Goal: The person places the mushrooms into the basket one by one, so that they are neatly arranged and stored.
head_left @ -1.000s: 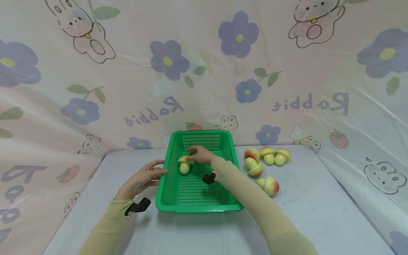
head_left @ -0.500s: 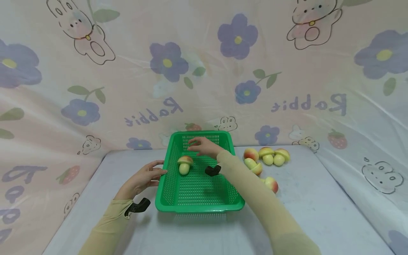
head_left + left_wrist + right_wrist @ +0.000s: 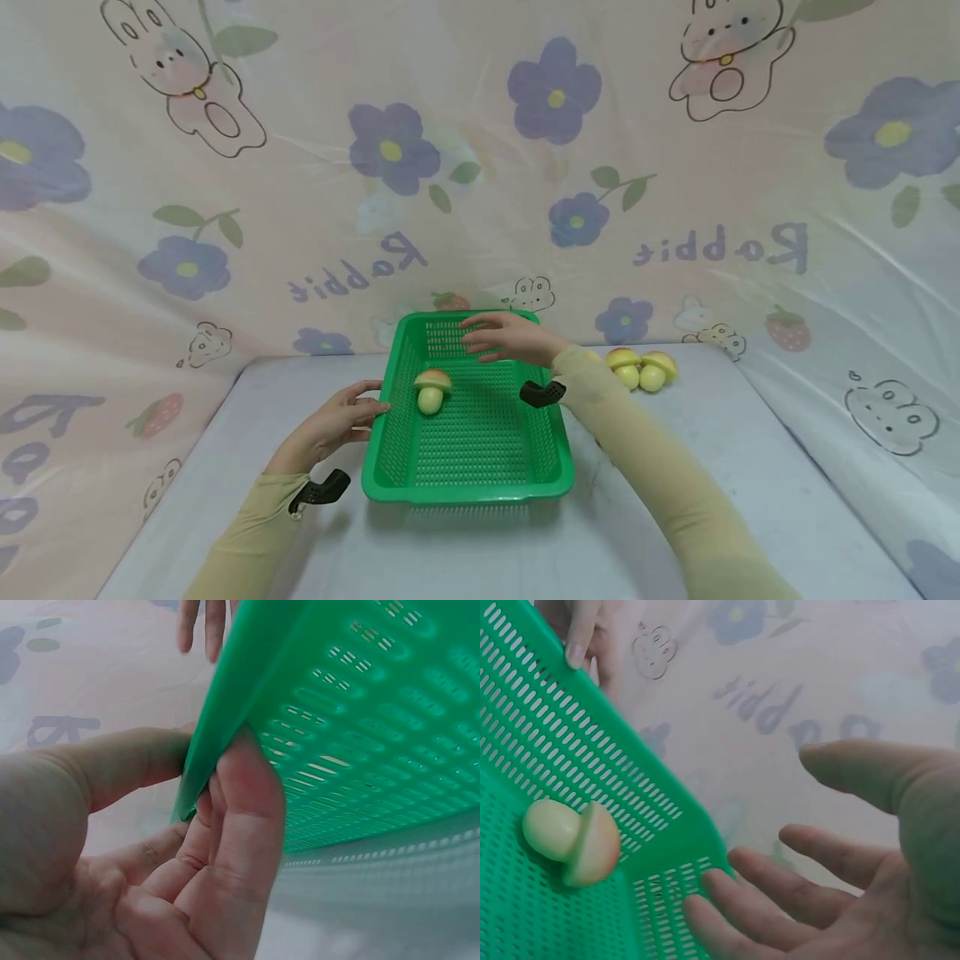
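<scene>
A green slotted basket (image 3: 468,493) sits mid-table. One toy mushroom (image 3: 432,389) with a red-yellow cap lies inside it near the left wall, also seen in the right wrist view as the mushroom (image 3: 574,841). My left hand (image 3: 352,412) pinches the basket's left rim, thumb on one side and fingers on the other; the left wrist view shows this hand (image 3: 214,761) on the rim of the basket (image 3: 360,712). My right hand (image 3: 501,336) hovers open and empty above the basket's far end, its fingers (image 3: 780,900) spread.
Two more toy mushrooms (image 3: 641,369) lie on the grey table to the right of the basket; my right forearm (image 3: 637,450) hides the area nearer to them. A flower-and-rabbit print sheet (image 3: 480,167) walls the table at the back and sides.
My right hand let go of the mushroom in the basket, then rose and drew back to the right. The mushroom stays put. The left hand has not moved.
</scene>
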`<state>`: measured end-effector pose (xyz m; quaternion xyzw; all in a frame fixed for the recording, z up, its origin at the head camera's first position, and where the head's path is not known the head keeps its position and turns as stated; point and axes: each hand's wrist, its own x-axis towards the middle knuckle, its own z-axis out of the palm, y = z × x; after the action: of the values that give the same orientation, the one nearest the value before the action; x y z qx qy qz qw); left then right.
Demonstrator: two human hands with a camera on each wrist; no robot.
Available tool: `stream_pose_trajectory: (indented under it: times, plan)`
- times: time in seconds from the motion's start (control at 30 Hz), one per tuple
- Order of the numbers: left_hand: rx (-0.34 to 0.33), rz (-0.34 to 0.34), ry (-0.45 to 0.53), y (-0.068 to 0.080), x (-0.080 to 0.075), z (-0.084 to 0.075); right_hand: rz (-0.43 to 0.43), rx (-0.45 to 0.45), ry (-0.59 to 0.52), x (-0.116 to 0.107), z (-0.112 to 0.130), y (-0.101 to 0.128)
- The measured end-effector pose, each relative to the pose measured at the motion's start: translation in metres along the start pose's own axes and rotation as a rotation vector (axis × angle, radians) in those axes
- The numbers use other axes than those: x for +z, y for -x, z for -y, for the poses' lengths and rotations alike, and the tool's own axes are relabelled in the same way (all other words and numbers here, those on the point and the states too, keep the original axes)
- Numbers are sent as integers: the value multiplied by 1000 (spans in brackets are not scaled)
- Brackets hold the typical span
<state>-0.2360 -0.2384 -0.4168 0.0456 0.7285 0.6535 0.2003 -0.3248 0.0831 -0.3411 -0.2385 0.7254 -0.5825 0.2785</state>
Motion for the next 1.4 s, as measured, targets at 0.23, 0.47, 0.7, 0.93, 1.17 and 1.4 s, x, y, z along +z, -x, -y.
stream_pose_trajectory:
  times: [0.23,0.47,0.7,0.93,1.17,1.4]
  plan:
    - [2,14,8,4,-2,2,1,4,19,-12,-1,24]
    - [18,40,26,3,-3,3,7,-8,33,-21,-4,49]
    - [10,35,18,2,-5,3,-30,-39,-24,-30,-12,76]
    - [13,45,21,0,-4,2,-65,-72,-31,-39,-19,97]
    - [19,36,8,-2,-4,2,-94,-101,-31,-46,-27,114]
    - [8,33,15,-2,-3,1,-142,-74,-19,-50,-40,131]
